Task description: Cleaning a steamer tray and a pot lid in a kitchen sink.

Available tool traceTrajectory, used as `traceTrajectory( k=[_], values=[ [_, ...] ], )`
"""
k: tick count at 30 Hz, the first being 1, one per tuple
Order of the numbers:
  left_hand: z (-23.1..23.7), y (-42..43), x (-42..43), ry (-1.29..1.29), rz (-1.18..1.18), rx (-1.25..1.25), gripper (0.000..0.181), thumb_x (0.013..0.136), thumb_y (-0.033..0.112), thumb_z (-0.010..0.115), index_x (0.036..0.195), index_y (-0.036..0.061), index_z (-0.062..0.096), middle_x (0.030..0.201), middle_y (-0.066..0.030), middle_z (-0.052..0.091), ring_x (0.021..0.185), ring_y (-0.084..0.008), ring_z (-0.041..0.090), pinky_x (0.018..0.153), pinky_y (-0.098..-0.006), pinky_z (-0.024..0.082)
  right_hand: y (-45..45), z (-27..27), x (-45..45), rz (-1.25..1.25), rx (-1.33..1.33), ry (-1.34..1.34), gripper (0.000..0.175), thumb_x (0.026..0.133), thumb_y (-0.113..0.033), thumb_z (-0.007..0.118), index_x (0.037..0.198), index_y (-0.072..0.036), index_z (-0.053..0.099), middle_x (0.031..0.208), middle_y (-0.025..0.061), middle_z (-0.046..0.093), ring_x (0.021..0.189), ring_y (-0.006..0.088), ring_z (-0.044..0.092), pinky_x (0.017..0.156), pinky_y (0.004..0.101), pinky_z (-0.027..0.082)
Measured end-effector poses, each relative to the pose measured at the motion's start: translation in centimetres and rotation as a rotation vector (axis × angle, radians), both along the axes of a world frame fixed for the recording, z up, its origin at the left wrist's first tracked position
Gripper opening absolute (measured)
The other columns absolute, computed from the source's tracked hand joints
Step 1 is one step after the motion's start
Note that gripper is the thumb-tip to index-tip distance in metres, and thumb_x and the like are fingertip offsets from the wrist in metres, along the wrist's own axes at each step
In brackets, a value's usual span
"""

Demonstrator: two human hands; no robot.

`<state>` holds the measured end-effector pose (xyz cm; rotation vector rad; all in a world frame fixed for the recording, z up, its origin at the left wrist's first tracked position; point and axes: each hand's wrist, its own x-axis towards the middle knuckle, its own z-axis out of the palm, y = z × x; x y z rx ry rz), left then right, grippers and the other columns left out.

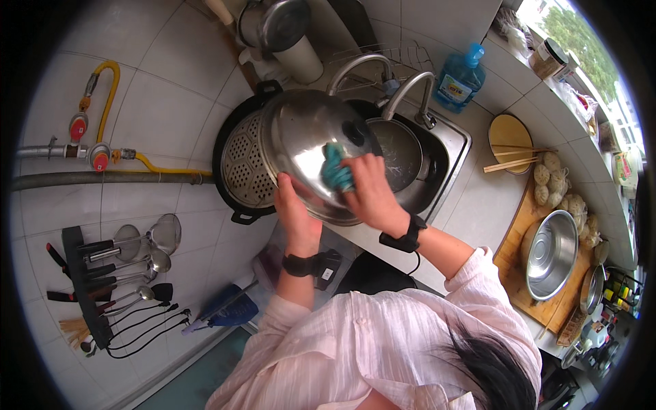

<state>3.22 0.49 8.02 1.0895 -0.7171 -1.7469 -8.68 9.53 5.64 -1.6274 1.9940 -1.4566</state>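
Observation:
A domed stainless-steel pot lid (302,123) with a dark knob (353,133) is tilted over the left part of the sink. My left hand (297,215) grips the lid's near rim, thumb on the outer face. In my right hand (371,189) is a bunched teal cloth (335,166), pressed against the dome. Partly hidden behind the lid, a dark two-handled pot (222,169) holds a perforated steamer plate (243,159). To the right, a round metal pan (402,151) sits in the sink basin (435,177), with liquid visible inside it.
Two curved faucets (417,84) (359,61) rise behind the basin. A blue detergent bottle (460,79) stands beyond them. On the right, a steel bowl (551,256) rests on a wooden board (512,251) near bagged buns (556,179). Utensils hang from a wall rack (84,287).

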Motion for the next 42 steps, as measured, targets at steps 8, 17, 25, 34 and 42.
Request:
traceTrajectory(
  k=[8,17,25,34,42],
  values=[
    [2.1,0.4,2.9,0.027,0.0,0.008,0.025,0.097,0.033,0.046,0.087,0.0116,0.052,0.077,0.0024,0.052,0.072,-0.0099,0.051,0.062,-0.0263,0.043,-0.1,-15.2,-7.9,-0.238,0.341,-0.079,0.038,0.079,-0.013,0.056,0.113,0.003,0.047,0.093,0.0246,0.053,0.085,0.0425,0.05,0.075,0.048,0.04],
    [6.6,2.1,9.5,-0.418,-0.318,-0.264,0.033,0.098,0.033,0.046,0.079,0.008,0.056,0.066,0.0033,0.052,0.057,-0.0089,0.047,0.052,-0.0253,0.038,0.8,-9.1,-9.6,-0.018,0.41,-1.463,0.035,0.096,-0.033,0.046,0.119,-0.006,0.05,0.109,0.0041,0.06,0.097,0.0149,0.058,0.083,0.0338,0.049],
    [7.3,3.9,8.0,-0.676,-1.085,-1.286,0.018,0.075,0.007,0.07,0.07,0.0051,0.053,0.059,-0.0049,0.052,0.053,-0.0201,0.055,0.049,-0.0317,0.043,3.0,-6.6,-11.9,0.504,0.302,-1.863,0.065,0.093,-0.058,0.039,0.132,-0.006,0.048,0.128,0.0112,0.055,0.112,0.0238,0.055,0.098,0.037,0.043],
    [3.7,4.3,7.0,-0.654,-1.291,-1.501,0.02,0.066,0.013,0.07,0.071,0.0059,0.052,0.079,-0.0075,0.062,0.075,-0.0252,0.065,0.061,-0.0335,0.052,8.8,-6.6,-16.0,0.046,0.588,-1.704,0.025,0.084,-0.024,0.048,0.086,-0.002,0.06,0.076,0.0091,0.067,0.058,0.0177,0.062,0.057,0.0276,0.054],
    [-0.1,4.2,6.9,-0.674,-1.221,-1.521,0.019,0.064,0.01,0.069,0.074,0.0064,0.053,0.084,-0.0074,0.063,0.085,-0.0237,0.065,0.075,-0.0354,0.053,10.7,-8.4,-16.3,-0.11,0.644,-1.488,0.014,0.08,-0.017,0.05,0.078,-0.005,0.057,0.066,0.0051,0.061,0.053,0.0159,0.057,0.052,0.0258,0.05]
  ],
)
